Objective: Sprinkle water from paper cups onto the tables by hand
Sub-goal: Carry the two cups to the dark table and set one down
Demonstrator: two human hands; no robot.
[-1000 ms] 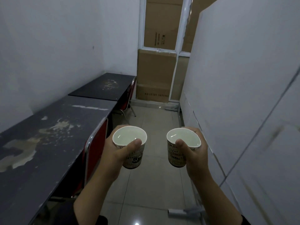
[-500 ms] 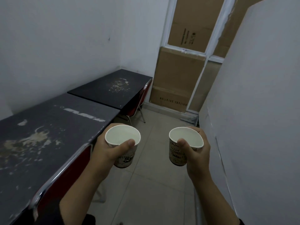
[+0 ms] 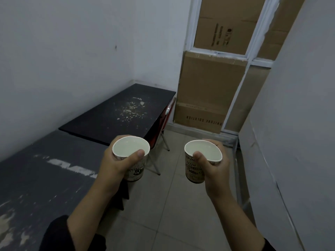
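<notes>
While my left hand [image 3: 116,163] gripped one paper cup [image 3: 131,156] beside the near table [image 3: 45,178] and my right hand [image 3: 215,171] gripped a second cup [image 3: 201,160] over the floor [image 3: 163,205], both held water near their rims. With all fingers wrapped round cups, none was free to sprinkle; a squeeze or tilt risked spilling before the far table [image 3: 117,113].

The cardboard box [image 3: 200,115] bears upside-down print ending "SOLUTION"; cup lettering is illegible.
</notes>
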